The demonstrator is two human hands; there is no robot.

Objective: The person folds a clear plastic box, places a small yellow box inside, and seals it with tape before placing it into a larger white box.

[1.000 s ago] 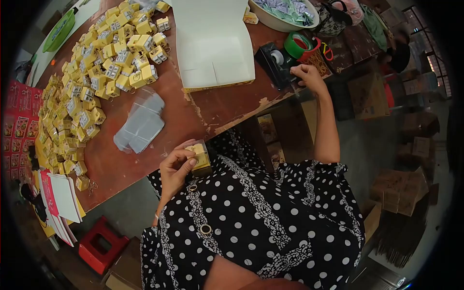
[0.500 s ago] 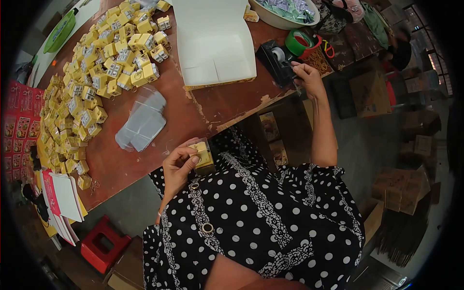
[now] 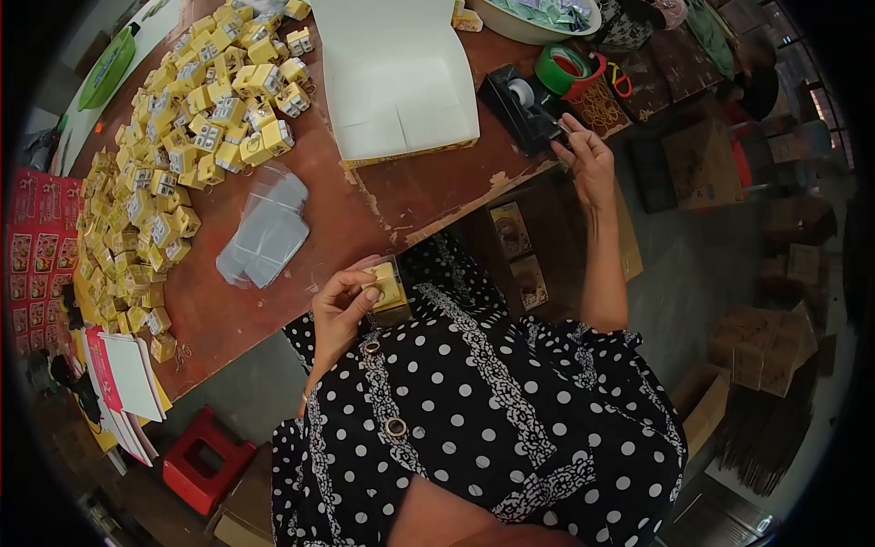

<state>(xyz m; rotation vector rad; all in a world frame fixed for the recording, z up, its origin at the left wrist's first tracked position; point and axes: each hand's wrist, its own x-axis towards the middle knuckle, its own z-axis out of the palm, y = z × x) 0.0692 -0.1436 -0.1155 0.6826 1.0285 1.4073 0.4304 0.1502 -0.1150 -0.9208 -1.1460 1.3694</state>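
Note:
My left hand is closed around a small clear plastic box with a yellow toy inside, held close to my body at the table's edge. At the front end of a black tape dispenser, my right hand has its thumb and fingers pinched on clear tape; the strip itself is hard to make out. Flat clear plastic boxes lie stacked on the table to the left. Beyond them spreads a large heap of yellow toys with grey-white faces.
An open white-lined carton stands at the table's middle. Green tape, red-handled scissors and rubber bands lie beside the dispenser. A white basin holds small packets. A red stool and cardboard boxes are on the floor.
My right hand has shifted slightly right and down at the dispenser's front end. The left hand keeps its hold on the plastic box, and the view has tilted slightly.

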